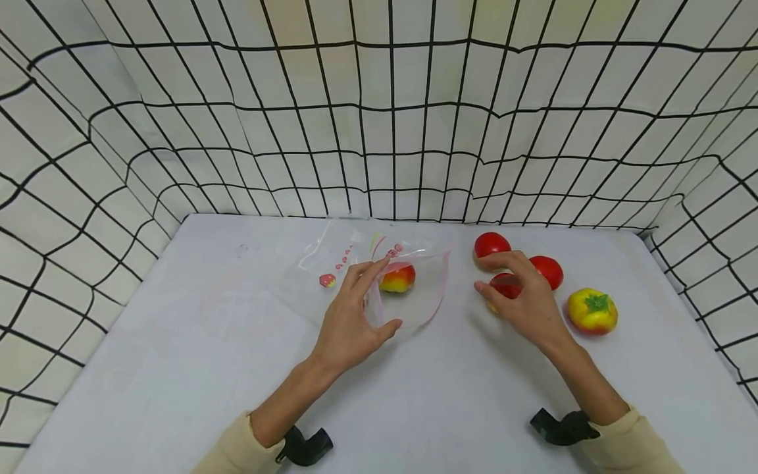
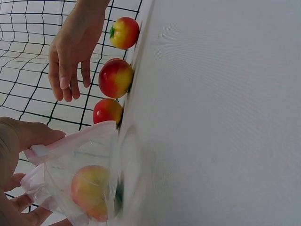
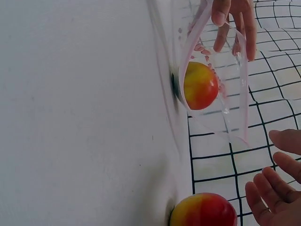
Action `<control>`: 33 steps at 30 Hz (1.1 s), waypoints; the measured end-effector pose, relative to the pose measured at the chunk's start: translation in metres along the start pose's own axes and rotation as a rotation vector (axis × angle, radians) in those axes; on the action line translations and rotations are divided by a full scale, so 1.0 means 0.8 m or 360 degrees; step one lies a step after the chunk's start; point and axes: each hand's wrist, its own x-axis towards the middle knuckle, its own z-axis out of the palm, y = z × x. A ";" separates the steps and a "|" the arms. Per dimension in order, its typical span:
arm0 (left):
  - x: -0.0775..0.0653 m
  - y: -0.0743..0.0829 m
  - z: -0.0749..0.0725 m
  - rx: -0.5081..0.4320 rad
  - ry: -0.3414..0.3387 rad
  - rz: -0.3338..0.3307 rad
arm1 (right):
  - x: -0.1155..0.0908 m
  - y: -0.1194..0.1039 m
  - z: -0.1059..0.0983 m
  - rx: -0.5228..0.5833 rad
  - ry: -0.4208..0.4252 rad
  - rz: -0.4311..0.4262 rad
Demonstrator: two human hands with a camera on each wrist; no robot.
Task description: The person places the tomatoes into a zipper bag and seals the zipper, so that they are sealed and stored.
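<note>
A clear zip bag point(image 1: 423, 306) with pink edges and a strawberry print lies with its mouth to the right. My left hand point(image 1: 352, 322) holds it near the mouth, fingers and thumb spread apart around its edge. Inside sits a red and yellow apple-like fruit point(image 1: 398, 279), also visible through the plastic in the left wrist view. My right hand point(image 1: 530, 303) is over the fruits on the right, fingers loosely bent, thumb apart, gripping nothing. Partly hidden behind it is a red and yellow fruit point(image 3: 204, 209), apart from the fingers in the right wrist view.
Beyond the right hand are two red fruits, one at the back point(image 1: 491, 243) and one beside the knuckles point(image 1: 547, 271). A yellow fruit point(image 1: 592, 311) with a green leafy top stands further right. Black wire mesh point(image 1: 391, 151) borders the white table point(image 1: 177, 342) at the back and sides.
</note>
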 end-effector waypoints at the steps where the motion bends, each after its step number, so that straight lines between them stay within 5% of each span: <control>1: 0.000 0.000 0.000 0.0001 0.0002 0.0000 | 0.000 0.002 -0.001 -0.0010 0.0008 -0.0003; 16: 0.001 -0.002 -0.003 0.0009 -0.0015 -0.0017 | -0.010 0.020 -0.021 -0.0138 0.0144 0.0012; 33: 0.001 0.000 -0.003 0.0023 -0.0006 -0.0017 | -0.022 0.027 -0.033 -0.0205 0.0101 0.0112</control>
